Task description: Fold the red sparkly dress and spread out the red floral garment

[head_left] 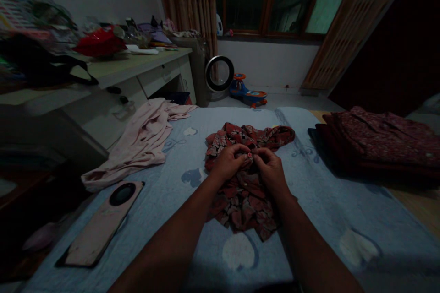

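A red and grey patterned garment lies crumpled on the blue bedspread in front of me. My left hand is closed, pinching the cloth beside a small red button. Just to the right of that button, my right hand also pinches the garment between thumb and fingers. The two hands nearly meet at the button. One sleeve-like part of the garment reaches out to the far right. Exactly which fold each set of fingertips grips is partly hidden.
A pale pink garment and a phone lie on the left. Folded dark red clothes are stacked on the right. A cluttered desk stands at left; beyond the bed are a round fan and a blue ride-on toy.
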Motion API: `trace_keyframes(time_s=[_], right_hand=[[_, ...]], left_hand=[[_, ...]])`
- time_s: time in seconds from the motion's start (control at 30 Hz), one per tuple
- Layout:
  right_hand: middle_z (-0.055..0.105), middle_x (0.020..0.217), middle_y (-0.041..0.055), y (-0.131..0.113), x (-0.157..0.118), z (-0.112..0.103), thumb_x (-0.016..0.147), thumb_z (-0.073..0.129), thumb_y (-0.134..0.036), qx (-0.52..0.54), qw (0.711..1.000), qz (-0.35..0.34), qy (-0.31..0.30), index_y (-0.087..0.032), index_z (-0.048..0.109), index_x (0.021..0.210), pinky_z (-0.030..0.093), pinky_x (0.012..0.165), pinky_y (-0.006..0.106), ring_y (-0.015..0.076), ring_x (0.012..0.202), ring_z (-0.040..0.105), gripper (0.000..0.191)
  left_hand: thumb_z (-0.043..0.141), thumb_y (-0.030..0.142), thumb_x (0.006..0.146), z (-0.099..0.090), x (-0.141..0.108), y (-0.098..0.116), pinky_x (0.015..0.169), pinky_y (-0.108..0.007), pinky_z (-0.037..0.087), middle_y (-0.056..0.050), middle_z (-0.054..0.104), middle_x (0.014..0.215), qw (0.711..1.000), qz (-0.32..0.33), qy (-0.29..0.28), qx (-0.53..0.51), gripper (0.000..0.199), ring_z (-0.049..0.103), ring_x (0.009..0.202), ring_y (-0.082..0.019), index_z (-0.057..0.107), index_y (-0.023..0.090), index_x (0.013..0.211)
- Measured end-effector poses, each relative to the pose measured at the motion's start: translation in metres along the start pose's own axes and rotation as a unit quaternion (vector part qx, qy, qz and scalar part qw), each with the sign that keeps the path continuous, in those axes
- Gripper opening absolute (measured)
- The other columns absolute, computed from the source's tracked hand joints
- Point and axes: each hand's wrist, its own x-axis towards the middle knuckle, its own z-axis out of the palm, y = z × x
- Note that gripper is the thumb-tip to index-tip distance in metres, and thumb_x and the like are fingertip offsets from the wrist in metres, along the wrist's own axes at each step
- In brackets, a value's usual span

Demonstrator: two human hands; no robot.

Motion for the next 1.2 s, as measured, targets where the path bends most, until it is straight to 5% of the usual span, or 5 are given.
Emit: trace_keyframes(time_s=[0.27, 0.53, 0.83, 1.2], right_hand=[[0.069, 0.088, 0.0028, 0.000, 0.000, -0.002, 0.077, 0.070, -0.037, 0.020, 1.000, -0.009, 0.001, -0.025, 0.069, 0.086, 0.051, 0.073, 0.032, 0.0223, 0.086, 0.063, 0.015], [0.069, 0.091, 0.0025, 0.000, -0.002, 0.002, 0.080, 0.067, -0.037, 0.031, 0.999, -0.026, 0.005, -0.024, 0.066, 0.089, 0.050, 0.079, 0.033, 0.0213, 0.086, 0.063, 0.016], [0.067, 0.083, 0.0037, 0.001, -0.002, 0.008, 0.080, 0.059, -0.029, -0.112, 0.989, -0.094, 0.002, -0.022, 0.066, 0.081, 0.048, 0.080, 0.034, 0.0211, 0.081, 0.061, 0.010], [0.072, 0.092, 0.0029, 0.016, 0.003, 0.001, 0.076, 0.072, -0.038, 0.089, 0.995, 0.022, -0.039, -0.022, 0.070, 0.090, 0.052, 0.074, 0.031, 0.0203, 0.083, 0.065, 0.022]], left_hand=[[0.061, 0.016, 0.081, 0.002, -0.004, 0.009, 0.085, -0.030, 0.051, -0.001, 0.074, 0.093, 0.988, 0.039, -0.003, 0.149, 0.020, 0.067, 0.086, -0.018, 0.071, 0.020, 0.099], [0.061, 0.015, 0.082, 0.010, -0.007, 0.002, 0.093, -0.037, 0.048, -0.006, 0.073, 0.101, 0.935, 0.071, -0.002, 0.346, 0.021, 0.065, 0.100, -0.024, 0.069, 0.022, 0.100], [0.064, 0.018, 0.080, 0.005, -0.004, 0.007, 0.076, -0.027, 0.050, 0.000, 0.072, 0.090, 0.990, 0.017, 0.077, 0.120, 0.013, 0.064, 0.077, -0.015, 0.068, 0.020, 0.093], [0.063, 0.017, 0.079, 0.006, -0.001, -0.003, 0.074, -0.024, 0.049, -0.002, 0.070, 0.090, 0.999, 0.033, 0.012, -0.012, 0.019, 0.065, 0.083, -0.015, 0.064, 0.018, 0.098]])
